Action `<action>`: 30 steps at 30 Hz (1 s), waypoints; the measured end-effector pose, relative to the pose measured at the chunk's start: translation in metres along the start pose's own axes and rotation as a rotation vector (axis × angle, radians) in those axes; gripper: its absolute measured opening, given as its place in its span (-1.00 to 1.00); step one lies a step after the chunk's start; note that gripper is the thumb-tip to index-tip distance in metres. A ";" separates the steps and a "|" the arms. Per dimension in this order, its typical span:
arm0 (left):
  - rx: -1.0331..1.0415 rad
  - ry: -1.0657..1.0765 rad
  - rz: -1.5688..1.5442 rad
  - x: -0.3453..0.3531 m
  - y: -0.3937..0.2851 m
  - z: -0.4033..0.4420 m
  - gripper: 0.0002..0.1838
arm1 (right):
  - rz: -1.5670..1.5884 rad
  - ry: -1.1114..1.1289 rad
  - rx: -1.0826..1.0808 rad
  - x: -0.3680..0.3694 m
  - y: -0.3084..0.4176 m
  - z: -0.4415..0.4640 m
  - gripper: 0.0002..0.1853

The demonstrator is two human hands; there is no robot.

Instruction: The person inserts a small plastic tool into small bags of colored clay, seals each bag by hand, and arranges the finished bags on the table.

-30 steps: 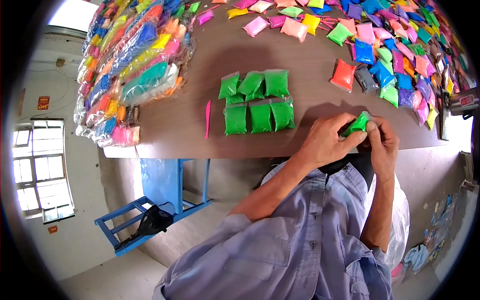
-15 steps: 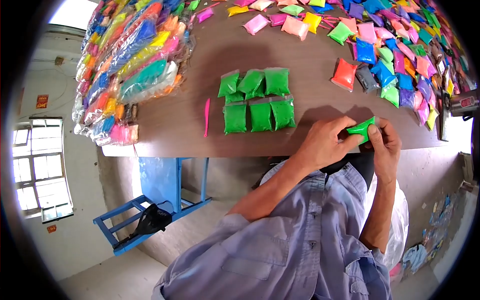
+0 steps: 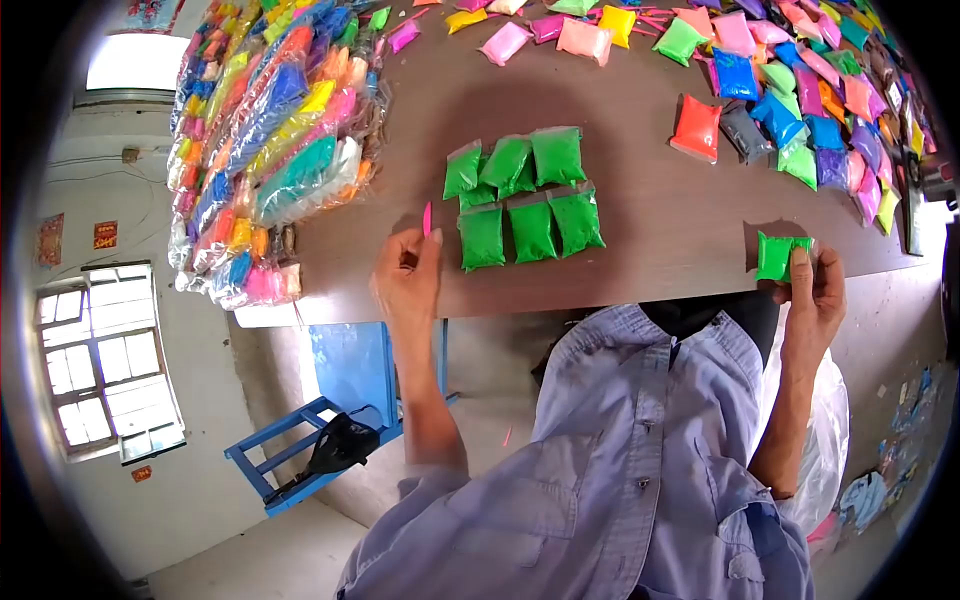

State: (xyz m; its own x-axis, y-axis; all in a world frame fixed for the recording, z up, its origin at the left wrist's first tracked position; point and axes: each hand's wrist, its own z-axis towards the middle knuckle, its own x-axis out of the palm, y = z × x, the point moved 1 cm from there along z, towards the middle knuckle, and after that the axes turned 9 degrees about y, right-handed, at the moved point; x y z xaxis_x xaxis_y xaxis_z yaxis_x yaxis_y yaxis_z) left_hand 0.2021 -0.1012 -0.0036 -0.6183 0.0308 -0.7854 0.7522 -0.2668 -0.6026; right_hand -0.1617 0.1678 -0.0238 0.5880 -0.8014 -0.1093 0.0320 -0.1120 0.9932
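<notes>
My left hand (image 3: pixel 408 275) is at the table's front edge, its thumb and fingertips closed around the lower part of a thin pink plastic stick (image 3: pixel 428 218). The stick's upper end shows; the rest is hidden by the fingers. Over on the right, my right hand (image 3: pixel 815 290) pinches a small bag of green clay (image 3: pixel 774 257) between thumb and fingers, just above the table edge. Between the hands lie several green clay bags (image 3: pixel 532 228) in two rough rows, some overlapping. The nearest of them is just right of my left hand.
Long clear bags of coloured packets (image 3: pixel 290 130) are heaped at the left. Loose packets in many colours (image 3: pixel 800 110) pile up at the back right, with a red packet (image 3: pixel 695 128) at their near edge. A blue stool (image 3: pixel 330 440) with a black item stands below the table.
My left hand has let go of the green bag and moved left to the pink stick. My right hand keeps the bag and has shifted slightly right. The view has shifted a little.
</notes>
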 end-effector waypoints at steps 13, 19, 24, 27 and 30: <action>0.165 0.068 0.531 -0.008 0.042 0.011 -0.83 | -0.005 -0.150 0.093 -0.006 -0.023 -0.030 -0.80; 0.162 0.093 0.582 -0.013 0.050 0.023 -0.81 | 0.216 -0.071 0.231 -0.004 -0.027 -0.044 -0.76; 0.186 0.015 0.389 -0.027 0.057 0.031 -0.82 | 0.366 -0.039 0.257 0.001 -0.029 -0.050 -0.72; 0.150 0.021 -0.063 -0.029 -0.026 0.017 -0.84 | 0.473 -0.032 0.294 0.003 -0.033 -0.051 -0.72; 0.197 0.209 -0.287 0.007 -0.111 -0.028 -0.85 | 0.556 -0.001 0.319 0.003 -0.040 -0.053 -0.73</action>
State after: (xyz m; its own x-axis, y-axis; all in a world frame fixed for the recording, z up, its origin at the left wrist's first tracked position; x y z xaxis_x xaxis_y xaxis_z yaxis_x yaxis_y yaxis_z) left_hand 0.1208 -0.0447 0.0539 -0.7217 0.3202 -0.6137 0.4854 -0.3980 -0.7784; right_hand -0.1180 0.2008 -0.0617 0.4466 -0.7907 0.4187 -0.5200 0.1514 0.8406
